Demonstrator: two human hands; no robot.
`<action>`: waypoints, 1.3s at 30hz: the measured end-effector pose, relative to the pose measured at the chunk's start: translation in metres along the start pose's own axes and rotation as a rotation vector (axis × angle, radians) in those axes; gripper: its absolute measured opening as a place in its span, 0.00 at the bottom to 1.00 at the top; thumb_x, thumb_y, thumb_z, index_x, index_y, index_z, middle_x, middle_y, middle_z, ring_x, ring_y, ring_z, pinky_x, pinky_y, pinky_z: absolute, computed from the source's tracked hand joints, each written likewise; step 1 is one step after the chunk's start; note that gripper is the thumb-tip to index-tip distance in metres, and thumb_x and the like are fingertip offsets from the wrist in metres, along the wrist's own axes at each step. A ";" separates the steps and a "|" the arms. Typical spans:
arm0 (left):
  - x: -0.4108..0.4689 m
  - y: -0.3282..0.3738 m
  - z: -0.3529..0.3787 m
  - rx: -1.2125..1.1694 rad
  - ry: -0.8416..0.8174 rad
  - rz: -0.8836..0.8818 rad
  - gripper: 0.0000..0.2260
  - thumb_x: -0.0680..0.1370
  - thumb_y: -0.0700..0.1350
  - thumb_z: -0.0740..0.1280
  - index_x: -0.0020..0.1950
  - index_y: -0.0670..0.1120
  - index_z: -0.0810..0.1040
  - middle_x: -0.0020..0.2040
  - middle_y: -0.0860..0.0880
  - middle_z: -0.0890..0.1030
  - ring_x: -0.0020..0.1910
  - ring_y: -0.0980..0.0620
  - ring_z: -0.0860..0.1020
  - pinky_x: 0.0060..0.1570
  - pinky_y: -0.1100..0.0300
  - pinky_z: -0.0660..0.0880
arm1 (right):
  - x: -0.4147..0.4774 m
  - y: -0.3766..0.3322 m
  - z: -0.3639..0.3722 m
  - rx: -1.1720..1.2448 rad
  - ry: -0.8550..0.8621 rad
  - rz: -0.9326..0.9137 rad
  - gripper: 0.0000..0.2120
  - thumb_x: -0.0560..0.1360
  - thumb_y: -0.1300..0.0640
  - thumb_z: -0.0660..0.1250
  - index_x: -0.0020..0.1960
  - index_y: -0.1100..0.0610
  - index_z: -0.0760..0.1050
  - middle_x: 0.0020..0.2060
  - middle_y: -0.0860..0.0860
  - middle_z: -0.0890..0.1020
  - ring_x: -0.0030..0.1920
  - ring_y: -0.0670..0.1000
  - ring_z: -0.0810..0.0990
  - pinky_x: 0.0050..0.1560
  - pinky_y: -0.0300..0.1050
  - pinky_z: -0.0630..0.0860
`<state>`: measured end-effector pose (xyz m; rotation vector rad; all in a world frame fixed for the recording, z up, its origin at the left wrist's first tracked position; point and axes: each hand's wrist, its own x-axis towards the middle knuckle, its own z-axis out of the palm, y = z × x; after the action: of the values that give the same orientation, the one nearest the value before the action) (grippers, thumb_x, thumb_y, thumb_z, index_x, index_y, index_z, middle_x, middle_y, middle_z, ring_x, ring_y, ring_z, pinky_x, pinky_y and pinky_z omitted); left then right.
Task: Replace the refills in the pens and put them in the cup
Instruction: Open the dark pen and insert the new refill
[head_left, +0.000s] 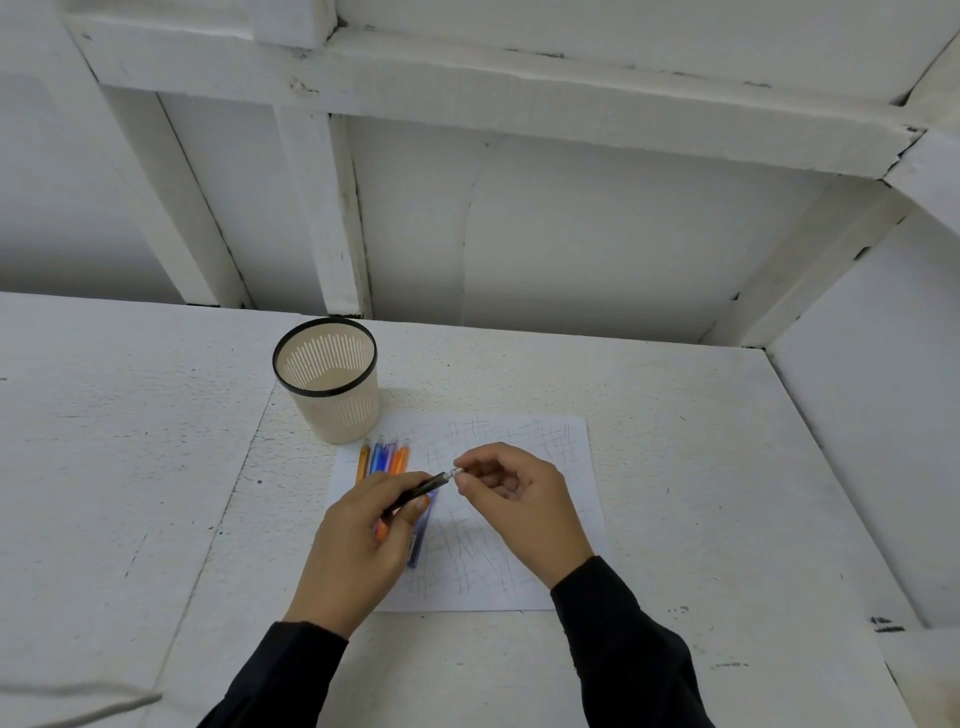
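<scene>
My left hand (363, 540) grips the barrel of a dark pen (422, 487) above a scribbled sheet of paper (550, 519). My right hand (511, 493) pinches the pen's silver tip (456, 472) between thumb and forefinger. Several orange and blue pens (387, 458) lie side by side on the paper's left part, partly hidden by my left hand. A blue packet or pen (420, 540) lies under my left fingers. The beige slotted cup (328, 379) with a black rim stands upright behind the pens; nothing shows inside it.
The white table (130, 467) runs to a white wall and beams behind. A raised white side panel (857, 441) borders the table on the right. A seam runs down the tabletop left of the paper.
</scene>
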<state>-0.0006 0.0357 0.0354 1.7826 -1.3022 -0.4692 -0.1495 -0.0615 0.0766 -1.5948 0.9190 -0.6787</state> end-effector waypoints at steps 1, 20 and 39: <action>0.000 0.000 0.000 -0.002 0.002 0.003 0.10 0.75 0.52 0.63 0.56 0.60 0.75 0.50 0.67 0.77 0.51 0.63 0.76 0.51 0.66 0.73 | 0.000 0.000 0.000 -0.002 -0.004 -0.001 0.06 0.73 0.63 0.70 0.48 0.54 0.82 0.41 0.48 0.84 0.44 0.46 0.82 0.49 0.42 0.80; 0.000 0.002 0.000 0.072 -0.056 0.040 0.11 0.75 0.52 0.63 0.56 0.56 0.79 0.47 0.64 0.78 0.47 0.61 0.76 0.47 0.64 0.75 | 0.003 -0.011 -0.012 -0.301 -0.169 -0.075 0.05 0.74 0.59 0.69 0.48 0.54 0.83 0.40 0.44 0.84 0.43 0.41 0.81 0.47 0.30 0.76; 0.016 0.039 -0.016 -2.024 0.254 -0.564 0.22 0.73 0.63 0.61 0.33 0.49 0.56 0.31 0.53 0.56 0.31 0.52 0.57 0.38 0.60 0.62 | -0.023 -0.010 0.016 0.719 -0.055 0.474 0.17 0.80 0.57 0.59 0.50 0.69 0.80 0.41 0.62 0.82 0.40 0.53 0.81 0.41 0.43 0.78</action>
<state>-0.0061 0.0240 0.0791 0.2863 0.2377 -1.1763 -0.1468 -0.0335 0.0837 -0.7209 0.8393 -0.5346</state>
